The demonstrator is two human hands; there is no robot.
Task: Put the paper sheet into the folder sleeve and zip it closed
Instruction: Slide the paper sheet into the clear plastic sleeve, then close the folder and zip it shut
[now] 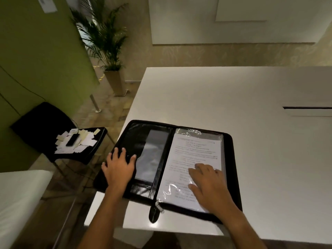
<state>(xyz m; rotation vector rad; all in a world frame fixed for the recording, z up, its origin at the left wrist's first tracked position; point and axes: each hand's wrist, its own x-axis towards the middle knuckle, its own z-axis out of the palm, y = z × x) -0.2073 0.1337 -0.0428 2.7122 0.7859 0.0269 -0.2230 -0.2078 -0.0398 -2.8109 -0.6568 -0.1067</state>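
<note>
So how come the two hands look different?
The left hand lies flat on the folder's black left half, fingers spread. The right hand presses on the paper sheet in its clear sleeve on the right half, fingers closer together. Both are bare, palm down, holding nothing.

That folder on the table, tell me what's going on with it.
A person has a black zip folder lying open flat on the white table. The left hand rests flat on the folder's left half. The right hand presses on the printed paper sheet, which lies in the clear plastic sleeve on the right half. The zipper pull hangs at the near end of the spine; the folder is not yet zipped.
</note>
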